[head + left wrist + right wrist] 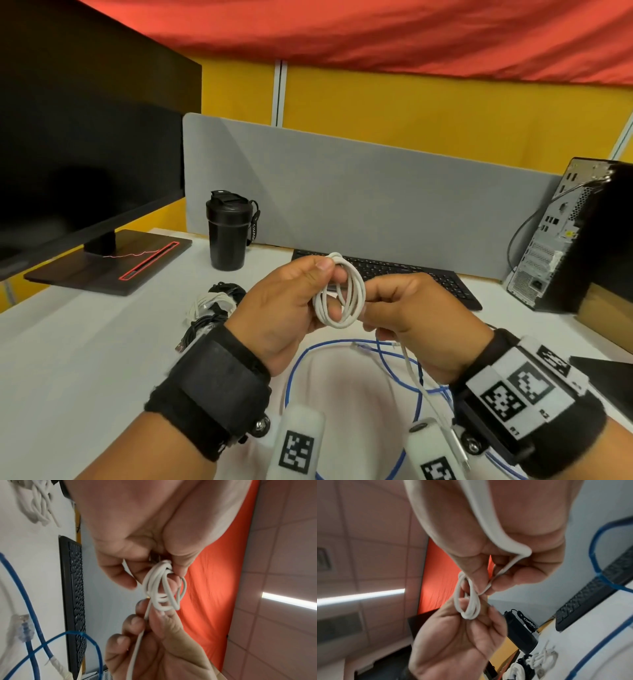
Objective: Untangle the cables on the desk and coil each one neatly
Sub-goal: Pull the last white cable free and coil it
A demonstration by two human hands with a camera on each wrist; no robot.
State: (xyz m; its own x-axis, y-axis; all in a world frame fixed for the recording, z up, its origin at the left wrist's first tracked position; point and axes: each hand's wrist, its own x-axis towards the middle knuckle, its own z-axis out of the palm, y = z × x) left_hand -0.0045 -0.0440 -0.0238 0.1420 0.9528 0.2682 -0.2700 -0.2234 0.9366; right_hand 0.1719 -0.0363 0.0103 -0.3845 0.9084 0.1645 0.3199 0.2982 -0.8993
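Above the white desk (68, 342), white cable (342, 294) coil pinched between left hand (291, 308) fingers, its tail between right hand (418, 318) fingers.

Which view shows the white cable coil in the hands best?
The head view: the white cable coil faces the camera as open, round loops, held between the left hand and right hand. Both wrist views show it nearly edge-on and blurred, partly hidden by fingers, with the loose tail running toward the right palm.
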